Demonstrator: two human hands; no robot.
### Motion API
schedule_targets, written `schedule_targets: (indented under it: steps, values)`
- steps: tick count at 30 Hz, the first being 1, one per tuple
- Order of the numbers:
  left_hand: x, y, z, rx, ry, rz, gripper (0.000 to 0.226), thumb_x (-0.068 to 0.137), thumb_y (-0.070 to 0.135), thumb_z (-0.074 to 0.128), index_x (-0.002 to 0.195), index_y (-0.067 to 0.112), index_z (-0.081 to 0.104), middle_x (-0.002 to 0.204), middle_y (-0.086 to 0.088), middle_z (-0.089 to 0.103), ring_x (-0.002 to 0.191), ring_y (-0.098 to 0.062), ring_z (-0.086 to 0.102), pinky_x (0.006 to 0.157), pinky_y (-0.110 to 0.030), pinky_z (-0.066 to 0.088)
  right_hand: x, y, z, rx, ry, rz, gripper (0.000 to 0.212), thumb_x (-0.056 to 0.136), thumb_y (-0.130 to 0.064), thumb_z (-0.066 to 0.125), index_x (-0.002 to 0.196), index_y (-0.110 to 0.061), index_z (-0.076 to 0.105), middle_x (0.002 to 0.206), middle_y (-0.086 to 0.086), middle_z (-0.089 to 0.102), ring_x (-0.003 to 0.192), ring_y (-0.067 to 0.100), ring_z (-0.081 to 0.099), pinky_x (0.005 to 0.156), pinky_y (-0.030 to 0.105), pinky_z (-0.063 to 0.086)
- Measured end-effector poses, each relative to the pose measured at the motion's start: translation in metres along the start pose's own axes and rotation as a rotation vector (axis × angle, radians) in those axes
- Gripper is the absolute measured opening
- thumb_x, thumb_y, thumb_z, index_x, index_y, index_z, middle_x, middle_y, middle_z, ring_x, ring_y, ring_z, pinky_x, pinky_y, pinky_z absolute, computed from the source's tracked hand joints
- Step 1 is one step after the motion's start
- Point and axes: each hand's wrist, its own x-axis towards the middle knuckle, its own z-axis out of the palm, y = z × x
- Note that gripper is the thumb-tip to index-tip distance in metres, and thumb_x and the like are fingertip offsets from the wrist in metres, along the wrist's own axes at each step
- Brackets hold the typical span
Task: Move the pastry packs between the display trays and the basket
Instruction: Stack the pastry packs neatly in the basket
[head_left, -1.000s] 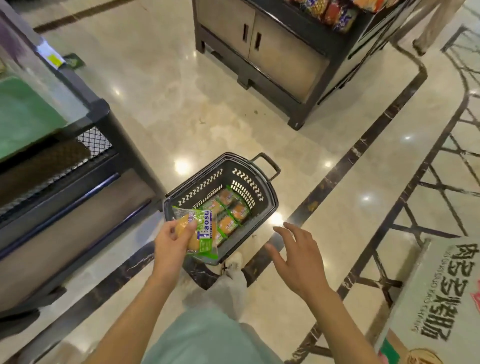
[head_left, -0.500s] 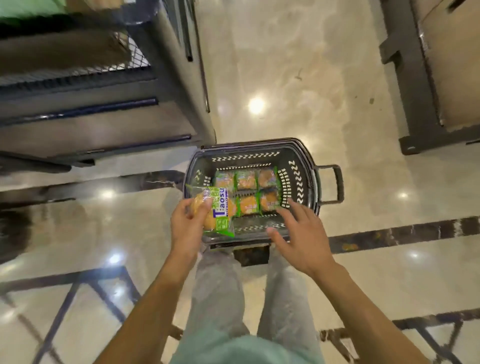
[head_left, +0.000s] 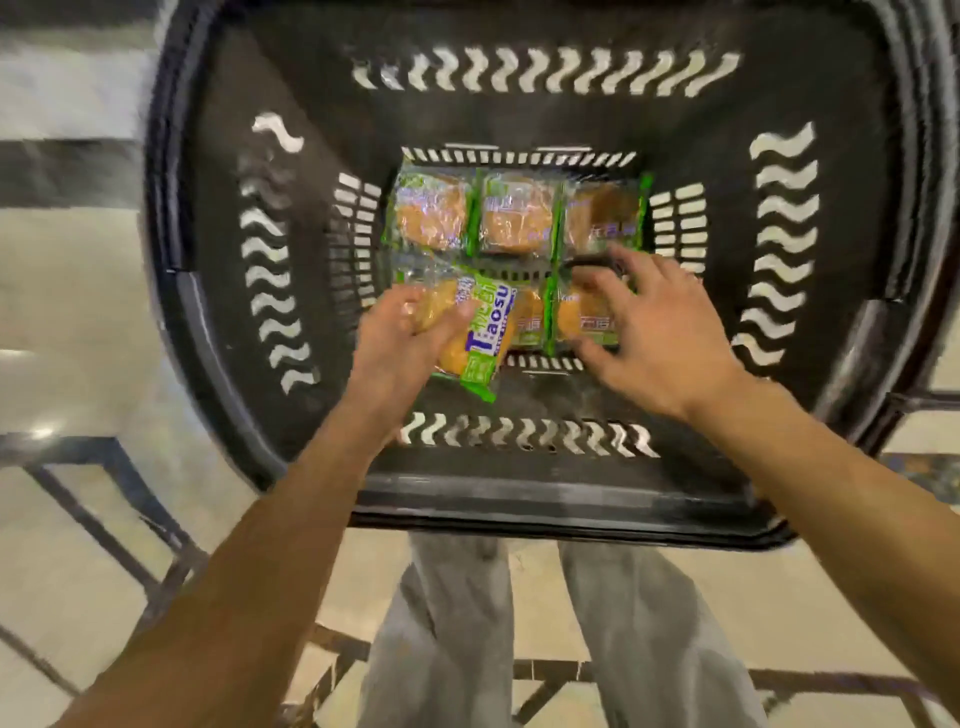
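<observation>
A black plastic basket (head_left: 519, 499) fills the view from above. On its floor lie several green-edged pastry packs (head_left: 514, 218) in two rows. My left hand (head_left: 395, 343) grips one more pastry pack (head_left: 483, 332), green with "Taosu" lettering, low inside the basket over the front left of the rows. My right hand (head_left: 654, 332) reaches in with fingers spread and touches the front right pack (head_left: 582, 322). Whether its fingers curl round that pack is unclear.
The basket stands on a glossy marble floor (head_left: 67, 312) with dark inlaid lines. My grey trouser legs (head_left: 457, 623) show below the basket's near rim. No display tray is in sight.
The view has dropped close over the basket. Both hands moved down inside it; the left hand still holds its pack, and the right hand went from the near rim onto the front right pack.
</observation>
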Motion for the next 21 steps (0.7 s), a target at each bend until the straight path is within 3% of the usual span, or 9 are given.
schedule_targets:
  steps: [2, 5, 7, 10, 12, 14, 16, 21]
  values:
    - [0.038, -0.030, 0.010, 0.082, -0.078, 0.004, 0.036, 0.078, 0.030, 0.087, 0.103, 0.017, 0.066, 0.095, 0.002, 0.076, 0.085, -0.007, 0.070, 0.082, -0.035, 0.058, 0.020, 0.011, 0.026, 0.005, 0.021, 0.001, 0.075, 0.085, -0.066, 0.034, 0.141, -0.019, 0.049, 0.150, 0.019, 0.043, 0.132, 0.043, 0.043, 0.110, 0.054, 0.037]
    - [0.078, -0.049, 0.022, 0.164, -0.193, 0.042, 0.050, 0.073, 0.032, 0.088, 0.110, 0.007, 0.064, 0.106, -0.013, 0.074, 0.094, -0.020, 0.071, 0.092, -0.044, 0.057, 0.035, 0.023, 0.048, 0.035, 0.055, -0.003, 0.075, 0.085, -0.065, 0.037, 0.142, -0.018, 0.049, 0.149, 0.021, 0.043, 0.133, 0.045, 0.042, 0.109, 0.057, 0.038]
    - [0.099, -0.050, 0.028, 0.308, -0.288, 0.088, 0.040, 0.076, 0.039, 0.088, 0.103, 0.019, 0.066, 0.096, -0.006, 0.074, 0.086, -0.018, 0.071, 0.085, -0.045, 0.060, 0.040, 0.027, 0.054, 0.039, 0.065, -0.006, 0.076, 0.084, -0.066, 0.037, 0.144, -0.020, 0.048, 0.150, 0.021, 0.042, 0.136, 0.044, 0.040, 0.110, 0.057, 0.036]
    - [0.120, -0.043, 0.045, 0.606, -0.395, 0.200, 0.051, 0.065, 0.071, 0.080, 0.101, 0.039, 0.065, 0.099, 0.001, 0.073, 0.092, -0.024, 0.070, 0.085, -0.047, 0.058, 0.043, 0.029, 0.057, 0.072, 0.088, -0.011, 0.075, 0.083, -0.066, 0.038, 0.143, -0.022, 0.048, 0.151, 0.019, 0.042, 0.139, 0.042, 0.038, 0.112, 0.056, 0.035]
    - [0.128, -0.037, 0.060, 0.928, -0.463, 0.325, 0.048, 0.077, 0.066, 0.074, 0.115, 0.038, 0.064, 0.109, 0.000, 0.070, 0.100, -0.025, 0.065, 0.085, -0.036, 0.052, 0.043, 0.030, 0.056, 0.099, 0.103, -0.006, 0.074, 0.083, -0.066, 0.038, 0.143, -0.024, 0.048, 0.151, 0.018, 0.042, 0.139, 0.042, 0.038, 0.113, 0.056, 0.034]
    - [0.135, -0.034, 0.074, 1.255, -0.443, 0.479, 0.052, 0.087, 0.059, 0.068, 0.128, 0.029, 0.059, 0.120, -0.008, 0.061, 0.111, -0.030, 0.058, 0.087, -0.037, 0.046, 0.043, 0.032, 0.057, 0.116, 0.109, 0.002, 0.073, 0.083, -0.067, 0.039, 0.143, -0.026, 0.048, 0.152, 0.018, 0.042, 0.140, 0.041, 0.037, 0.113, 0.055, 0.033]
    - [0.136, -0.036, 0.084, 1.415, -0.418, 0.545, 0.060, 0.089, 0.060, 0.064, 0.135, 0.023, 0.055, 0.127, -0.014, 0.052, 0.119, -0.035, 0.051, 0.095, -0.043, 0.044, 0.043, 0.033, 0.058, 0.127, 0.111, 0.014, 0.073, 0.082, -0.067, 0.038, 0.144, -0.027, 0.047, 0.153, 0.017, 0.041, 0.141, 0.040, 0.036, 0.114, 0.055, 0.033]
    - [0.131, -0.057, 0.092, 1.487, -0.403, 0.492, 0.075, 0.093, 0.061, 0.058, 0.152, 0.022, 0.033, 0.146, -0.014, 0.039, 0.137, -0.034, 0.036, 0.108, -0.047, 0.033, 0.039, 0.033, 0.056, 0.132, 0.123, 0.021, 0.073, 0.084, -0.065, 0.040, 0.145, -0.027, 0.046, 0.155, 0.015, 0.038, 0.142, 0.039, 0.034, 0.115, 0.052, 0.031]
